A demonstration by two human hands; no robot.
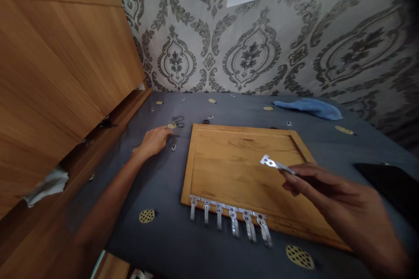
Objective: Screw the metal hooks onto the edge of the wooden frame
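Right hand (340, 200) first: thumb and fingers are closed in a firm pinch on the tail of a metal clip (277, 165), and it's up in the air over the wooden board (222, 157). The clip's long axis runs from four o'clock to ten, wide flat head at the ten o'clock end, tail tucked into the grip.

And here's the relation that counts: from that grip, the row of six clips (233, 216) sits at about eight o'clock, its closest member round at seven. Right hand is clearly the nearer one. Those clips lie side by side along the board's near edge, heads at twelve touching the wood, tails jutting out over the desk (163, 231) toward six, the last ones leaning to five. So the held clip lies well aslant of them!

Over between nine and ten o'clock, the left hand (153, 140) is down low, fingers curled; whether they pinch anything, I can't tell. Just beyond them, toward one o'clock, lies a small dark looped thing (178, 120).

Farther out from the right grip: blue cloth (309, 108) at one o'clock, black flat thing (386, 183) at three, wooden cabinet (65, 65) away at ten.
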